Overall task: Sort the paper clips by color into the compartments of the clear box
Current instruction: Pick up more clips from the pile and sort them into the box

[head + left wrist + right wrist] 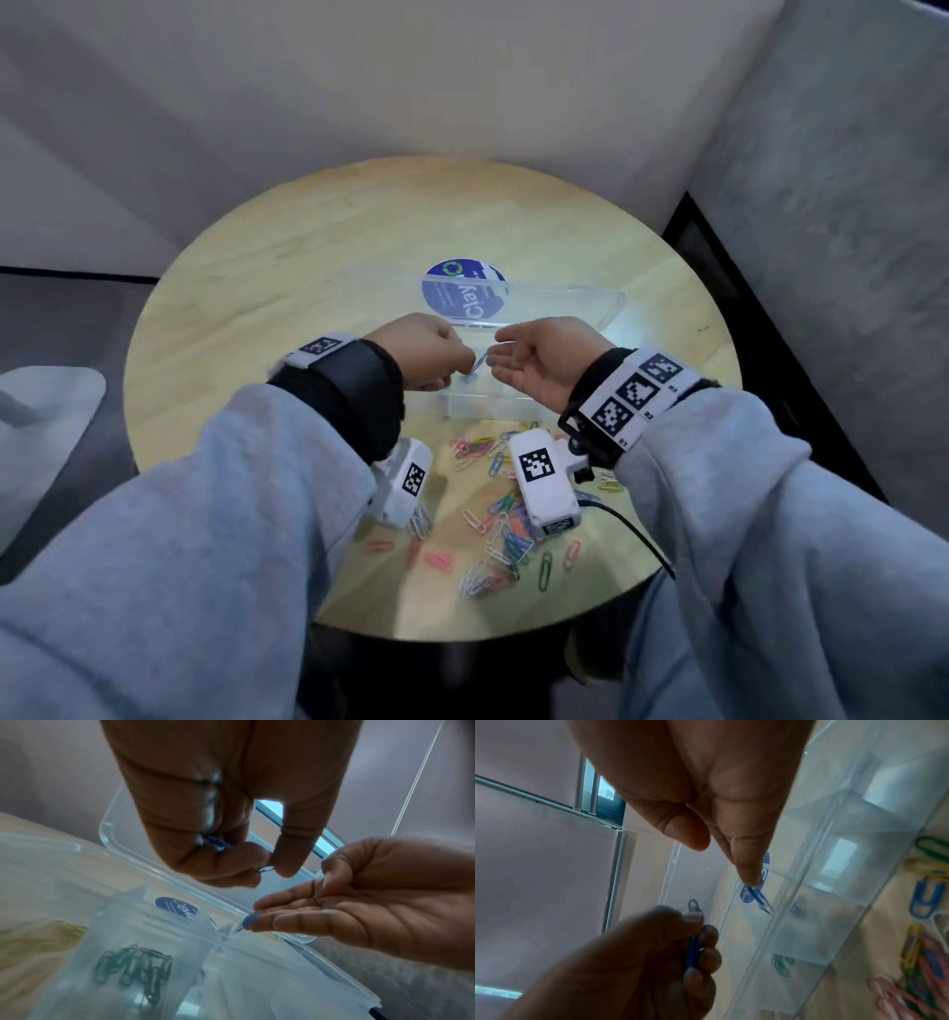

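My left hand hovers over the clear box, its curled fingers gripping several blue paper clips. Facing it is my right hand, palm up with fingers straight and the thumb apart. A single blue clip hangs at its fingertip, above a compartment of the box. Green clips lie in one compartment. A few blue clips lie in another, blurred through the wall.
The box's clear lid stands open behind the hands, a round blue label visible through it. Loose coloured clips are scattered on the round wooden table near me, under my wrists. A black cable runs off the table's right edge.
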Action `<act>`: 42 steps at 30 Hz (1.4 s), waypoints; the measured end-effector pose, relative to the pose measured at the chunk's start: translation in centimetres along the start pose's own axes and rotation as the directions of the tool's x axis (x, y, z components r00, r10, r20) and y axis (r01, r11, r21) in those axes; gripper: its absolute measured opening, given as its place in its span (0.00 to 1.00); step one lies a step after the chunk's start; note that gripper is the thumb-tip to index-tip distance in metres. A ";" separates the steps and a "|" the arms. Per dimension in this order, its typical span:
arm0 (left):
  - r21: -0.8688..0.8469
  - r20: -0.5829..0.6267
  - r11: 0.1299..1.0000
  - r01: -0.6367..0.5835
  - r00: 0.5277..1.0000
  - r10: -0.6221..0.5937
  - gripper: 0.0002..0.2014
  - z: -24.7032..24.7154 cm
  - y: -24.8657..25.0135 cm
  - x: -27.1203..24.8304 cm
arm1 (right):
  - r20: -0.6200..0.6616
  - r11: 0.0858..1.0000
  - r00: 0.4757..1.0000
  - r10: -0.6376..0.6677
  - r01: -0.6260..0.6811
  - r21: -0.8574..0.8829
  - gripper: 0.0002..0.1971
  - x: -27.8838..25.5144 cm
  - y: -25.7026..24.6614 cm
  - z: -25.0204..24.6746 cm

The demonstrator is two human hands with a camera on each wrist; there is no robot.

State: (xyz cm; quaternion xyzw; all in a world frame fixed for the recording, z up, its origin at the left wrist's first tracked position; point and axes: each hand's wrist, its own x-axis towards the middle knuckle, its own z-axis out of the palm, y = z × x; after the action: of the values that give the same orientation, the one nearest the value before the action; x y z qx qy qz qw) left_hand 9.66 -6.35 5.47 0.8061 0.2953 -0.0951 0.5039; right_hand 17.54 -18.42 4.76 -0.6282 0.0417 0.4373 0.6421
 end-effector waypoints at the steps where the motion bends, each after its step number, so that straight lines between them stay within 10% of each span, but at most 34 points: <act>1: 0.010 -0.010 1.000 -0.007 1.000 0.007 0.10 0.1 0.2 0.3 | -0.006 1.000 1.000 -0.013 0.013 0.000 0.17 -0.2 0.1 -0.1; 15: -0.168 -0.061 0.977 -0.135 0.990 0.126 0.12 1.2 0.4 0.0 | 0.098 0.887 0.991 -0.091 0.125 -0.445 0.12 -3.5 1.9 -3.5; 19: -0.135 -0.019 0.975 -0.177 0.984 0.177 0.13 -0.1 -0.6 -1.5 | 0.121 0.736 0.990 -0.073 0.136 -0.663 0.09 -4.2 2.6 -3.4; 21: 0.157 0.013 0.967 -0.199 0.980 0.199 0.14 -0.5 -1.3 -2.9 | 0.129 0.571 0.988 -0.086 0.155 -0.806 0.07 -4.5 3.1 -3.1; 24: 0.626 0.131 0.753 -0.203 0.979 0.155 0.17 -0.4 -2.6 -4.5 | 0.168 0.223 0.982 -0.086 0.183 -0.957 0.07 -4.9 4.2 -2.0; 28: 0.819 0.284 0.502 -0.279 0.956 0.069 0.22 0.7 -4.5 -5.3 | 0.194 -0.079 0.981 -0.003 0.193 -0.978 0.10 -4.8 6.3 -0.3; 42: 0.842 0.426 0.314 -0.439 0.898 0.112 0.10 3.2 -7.9 -3.6 | 0.120 -0.200 0.993 0.003 0.118 -0.973 0.13 -2.9 9.6 1.4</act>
State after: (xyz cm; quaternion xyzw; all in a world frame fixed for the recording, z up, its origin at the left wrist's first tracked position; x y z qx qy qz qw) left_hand 2.70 -7.99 -0.38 0.9618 -0.0305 -0.2717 0.0099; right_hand 9.17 -20.42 -0.60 -0.8779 -0.3655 0.3036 -0.0590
